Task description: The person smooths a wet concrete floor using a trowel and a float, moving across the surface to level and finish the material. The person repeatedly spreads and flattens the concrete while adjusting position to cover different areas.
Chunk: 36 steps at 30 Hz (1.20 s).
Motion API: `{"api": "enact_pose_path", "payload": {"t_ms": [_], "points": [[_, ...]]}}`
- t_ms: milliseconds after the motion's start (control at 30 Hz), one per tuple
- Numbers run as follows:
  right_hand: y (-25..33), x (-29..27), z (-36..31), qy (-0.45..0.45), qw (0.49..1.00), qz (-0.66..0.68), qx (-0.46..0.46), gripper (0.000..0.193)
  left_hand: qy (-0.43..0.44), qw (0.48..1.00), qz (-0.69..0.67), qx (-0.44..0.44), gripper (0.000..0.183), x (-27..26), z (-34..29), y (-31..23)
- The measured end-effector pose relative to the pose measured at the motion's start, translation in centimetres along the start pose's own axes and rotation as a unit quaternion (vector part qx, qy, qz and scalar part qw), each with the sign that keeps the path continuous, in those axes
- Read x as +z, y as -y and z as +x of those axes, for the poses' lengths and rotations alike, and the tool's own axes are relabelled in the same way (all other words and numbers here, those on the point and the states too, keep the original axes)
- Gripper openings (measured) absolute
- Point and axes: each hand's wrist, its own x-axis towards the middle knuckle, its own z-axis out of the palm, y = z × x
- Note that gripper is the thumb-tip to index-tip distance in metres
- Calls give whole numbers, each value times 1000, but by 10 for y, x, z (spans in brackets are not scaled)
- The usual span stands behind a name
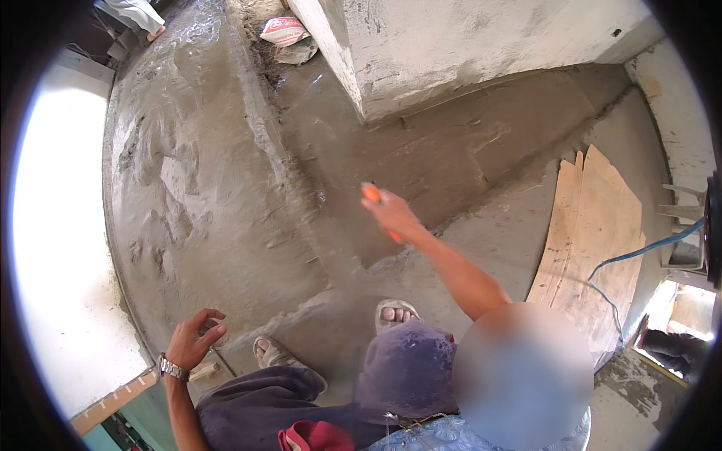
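Observation:
My right hand (396, 216) is closed around the orange handle of a trowel (371, 193), reached out over the wet cement. Its blade is blurred and hard to tell from the grey cement. Below it spreads freshly laid cement (331, 150), darker toward the wall and streaked with smoothing marks. My left hand (195, 340), with a metal watch on its wrist, hangs at the lower left beside my knee. Its fingers are loosely bent and apart, with nothing in them.
A white wall corner (362, 98) juts in at the top. Beside it lies a red and white sack (286, 31). Wooden boards (590, 233) and a blue hose or cord (647, 246) lie on the right. Another person's foot (156, 33) shows at the upper left. My sandalled feet (282, 357) stand below.

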Motion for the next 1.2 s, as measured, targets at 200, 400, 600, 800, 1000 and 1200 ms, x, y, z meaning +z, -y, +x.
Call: {"api": "enact_pose_path", "payload": {"t_ms": [200, 400, 600, 800, 1000, 1200], "points": [[36, 32, 86, 63, 984, 122, 116, 41, -4, 1000, 3, -9, 30, -2, -7, -3], [-27, -36, 35, -10, 992, 35, 123, 41, -2, 1000, -9, -29, 31, 3, -21, 22], [-29, -26, -31, -75, 989, 53, 118, 47, 16, 999, -22, -27, 37, 1, -19, 23], [-1, 3, 4, 12, 994, -68, 88, 50, 3, 1000, -21, -3, 33, 1, -8, -1], [-54, -34, -20, -87, 988, -68, 104, 48, -3, 1000, -18, -2, 31, -3, -15, 18], [-42, -31, -30, -22, 971, -232, 54, 46, -4, 1000, -5, 20, 32, 0, -1, 14]]}}
